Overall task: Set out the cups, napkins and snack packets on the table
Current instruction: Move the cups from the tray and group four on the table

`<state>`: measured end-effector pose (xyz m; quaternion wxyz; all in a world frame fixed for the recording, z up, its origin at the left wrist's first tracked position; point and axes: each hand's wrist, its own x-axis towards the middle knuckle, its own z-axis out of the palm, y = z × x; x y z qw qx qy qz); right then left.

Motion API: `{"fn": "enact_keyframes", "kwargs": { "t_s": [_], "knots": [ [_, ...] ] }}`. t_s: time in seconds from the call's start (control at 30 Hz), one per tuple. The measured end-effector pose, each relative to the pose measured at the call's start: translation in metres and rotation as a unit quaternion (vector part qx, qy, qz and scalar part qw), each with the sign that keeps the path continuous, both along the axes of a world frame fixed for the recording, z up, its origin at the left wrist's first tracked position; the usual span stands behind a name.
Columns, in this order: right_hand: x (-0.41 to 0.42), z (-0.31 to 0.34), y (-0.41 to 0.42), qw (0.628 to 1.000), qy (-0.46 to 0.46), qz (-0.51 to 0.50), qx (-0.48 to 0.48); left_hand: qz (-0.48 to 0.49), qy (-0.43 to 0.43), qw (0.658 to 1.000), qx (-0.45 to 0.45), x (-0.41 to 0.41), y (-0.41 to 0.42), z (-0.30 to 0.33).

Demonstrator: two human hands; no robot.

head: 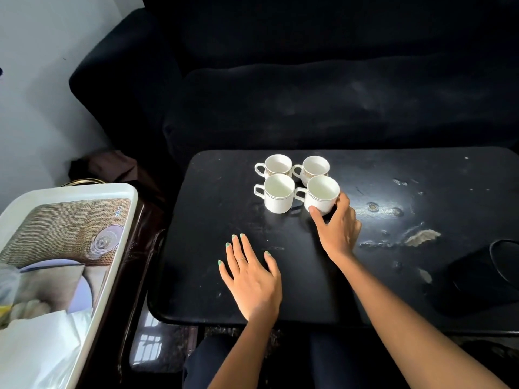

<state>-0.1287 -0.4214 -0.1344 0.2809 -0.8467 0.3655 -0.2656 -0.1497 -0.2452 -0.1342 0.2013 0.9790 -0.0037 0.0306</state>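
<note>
Several white cups stand close together in a square on the black table. My right hand grips the front right cup round its lower side, thumb on the left and fingers behind. The front left cup stands beside it, with two patterned cups behind. My left hand lies flat on the table near the front edge, fingers spread, holding nothing. White napkins lie in the white tray at the left. A plastic-wrapped packet shows at the tray's left edge.
The tray sits on a dark stand to the left of the table. A black sofa runs behind the table. A dark object with a cable lies on the table's right side. The tabletop has worn, chipped patches at the right.
</note>
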Motion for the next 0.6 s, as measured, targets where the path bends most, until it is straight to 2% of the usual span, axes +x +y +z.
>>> {"fn": "enact_keyframes", "kwargs": {
  "t_s": [0.6],
  "knots": [
    [0.0015,-0.004,-0.004,1.0,0.0,-0.007,-0.007,-0.004,0.009,1.0,0.01,0.0013,0.0004,-0.0028]
  ]
}}
